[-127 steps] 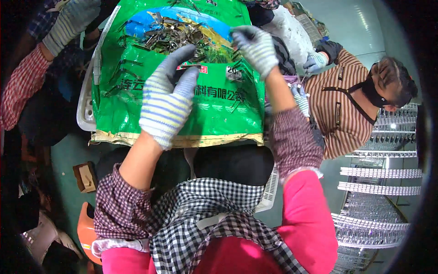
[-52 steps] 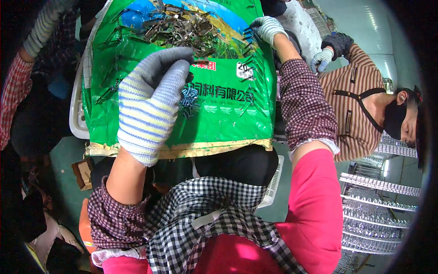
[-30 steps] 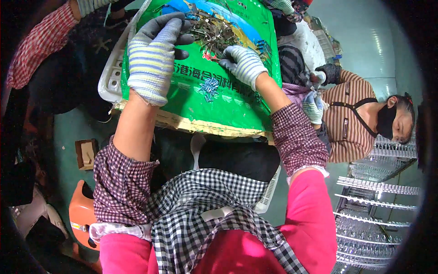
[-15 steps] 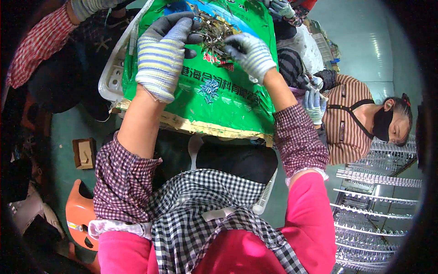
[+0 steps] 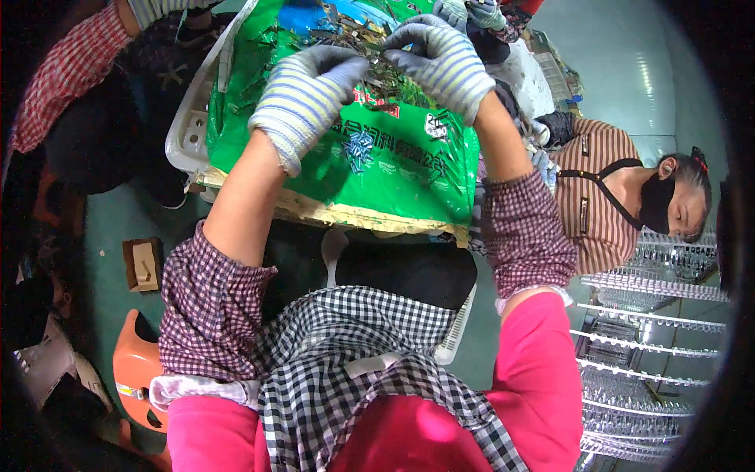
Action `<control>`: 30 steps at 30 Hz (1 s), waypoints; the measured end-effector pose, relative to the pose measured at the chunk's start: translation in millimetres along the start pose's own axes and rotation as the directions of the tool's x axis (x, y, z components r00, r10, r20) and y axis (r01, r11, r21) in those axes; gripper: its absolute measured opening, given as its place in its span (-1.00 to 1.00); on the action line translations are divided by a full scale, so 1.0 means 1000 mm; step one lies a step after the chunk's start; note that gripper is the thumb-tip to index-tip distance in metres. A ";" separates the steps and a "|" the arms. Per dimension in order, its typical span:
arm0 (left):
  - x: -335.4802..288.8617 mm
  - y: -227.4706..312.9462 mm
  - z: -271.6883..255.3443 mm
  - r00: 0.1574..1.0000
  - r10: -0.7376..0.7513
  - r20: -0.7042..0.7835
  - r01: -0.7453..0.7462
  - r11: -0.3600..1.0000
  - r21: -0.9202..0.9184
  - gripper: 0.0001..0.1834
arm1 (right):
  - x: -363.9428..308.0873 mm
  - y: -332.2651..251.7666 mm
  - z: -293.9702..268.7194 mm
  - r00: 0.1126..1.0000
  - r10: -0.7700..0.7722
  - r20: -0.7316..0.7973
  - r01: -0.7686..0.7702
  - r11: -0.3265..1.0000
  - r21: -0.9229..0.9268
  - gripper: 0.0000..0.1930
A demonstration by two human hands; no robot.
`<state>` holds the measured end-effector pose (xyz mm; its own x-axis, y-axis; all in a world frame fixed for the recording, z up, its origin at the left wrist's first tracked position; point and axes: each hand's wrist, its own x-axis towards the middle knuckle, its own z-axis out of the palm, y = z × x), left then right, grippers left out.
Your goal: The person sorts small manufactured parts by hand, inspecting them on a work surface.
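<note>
Small dark metal parts (image 5: 358,39) lay heaped on the green printed sack (image 5: 377,157), directly under and just beyond both sets of fingertips. Left hand (image 5: 303,98) and right hand (image 5: 444,63), striped gloves, fingers curled narrow into the heap; whether either pinched a piece, cannot tell. Both equally near. White tray (image 5: 189,130) under sack.

The light is bright and even from above, with a soft glare on the green sack (image 5: 377,165). The edges bend strongly and fall into black corners. The far metal racks (image 5: 653,346) look a little blurred.
</note>
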<state>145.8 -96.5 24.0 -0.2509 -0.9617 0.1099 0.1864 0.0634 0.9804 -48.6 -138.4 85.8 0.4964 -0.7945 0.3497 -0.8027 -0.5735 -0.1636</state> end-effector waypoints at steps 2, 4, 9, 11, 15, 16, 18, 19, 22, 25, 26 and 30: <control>0.001 -0.003 0.015 0.998 0.021 -0.052 -0.024 0.998 -0.060 -0.65 | -0.015 -0.029 0.003 0.992 -0.067 -0.109 0.058 0.995 -0.085 -0.79; 0.001 -0.002 0.022 0.988 0.133 -0.080 -0.151 0.945 -0.291 -0.68 | -0.027 -0.053 0.011 0.968 -0.118 -0.220 0.078 0.981 -0.180 -0.80; 0.003 -0.005 0.021 0.991 0.099 -0.087 -0.119 0.960 -0.254 -0.75 | -0.053 -0.059 0.021 0.945 0.006 -0.326 0.019 0.997 0.073 -0.81; 0.006 -0.008 0.012 0.988 0.118 -0.101 -0.128 0.987 -0.095 -0.71 | -0.067 -0.054 0.024 0.924 0.134 -0.357 -0.026 0.956 0.291 -0.81; 0.008 -0.007 0.002 0.989 0.105 -0.102 -0.109 0.994 -0.032 -0.70 | -0.090 -0.033 0.044 0.942 0.335 -0.029 -0.318 0.915 0.248 -0.81; 0.008 -0.007 0.002 0.989 0.107 -0.097 -0.110 0.993 -0.031 -0.70 | -0.092 -0.029 0.045 0.912 0.400 0.090 -0.408 0.905 0.120 -0.76; 0.008 -0.007 0.002 0.995 0.073 -0.072 -0.079 0.993 -0.085 -0.68 | -0.087 -0.030 0.050 0.878 0.443 0.181 -0.455 0.890 0.030 -0.71; 0.008 -0.008 0.002 0.995 0.074 -0.071 -0.080 0.993 -0.083 -0.68 | -0.082 -0.033 0.052 0.879 0.442 0.180 -0.454 0.890 0.032 -0.71; 0.008 -0.008 0.004 0.996 0.059 -0.064 -0.066 0.992 -0.112 -0.68 | -0.068 -0.038 0.056 0.800 0.522 0.297 -0.525 0.848 -0.076 -0.71; 0.008 -0.007 0.002 0.997 0.019 -0.081 -0.033 0.984 -0.173 -0.69 | -0.060 -0.037 0.059 0.822 0.500 0.271 -0.495 0.864 -0.093 -0.74; 0.008 -0.007 0.000 0.998 0.008 -0.063 -0.017 0.989 -0.147 -0.66 | -0.061 -0.035 0.060 0.822 0.499 0.274 -0.493 0.865 -0.093 -0.74; 0.012 -0.011 -0.003 0.998 0.052 -0.030 -0.050 0.997 0.050 -0.61 | -0.081 -0.009 0.066 0.902 0.383 0.199 -0.427 0.860 0.279 -0.82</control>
<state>143.7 -109.9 13.6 -0.2120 -0.9648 0.1558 0.1510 0.1252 0.9806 -59.5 -82.5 -1.9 0.2061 -0.9761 0.0686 -0.8102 -0.2095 -0.5475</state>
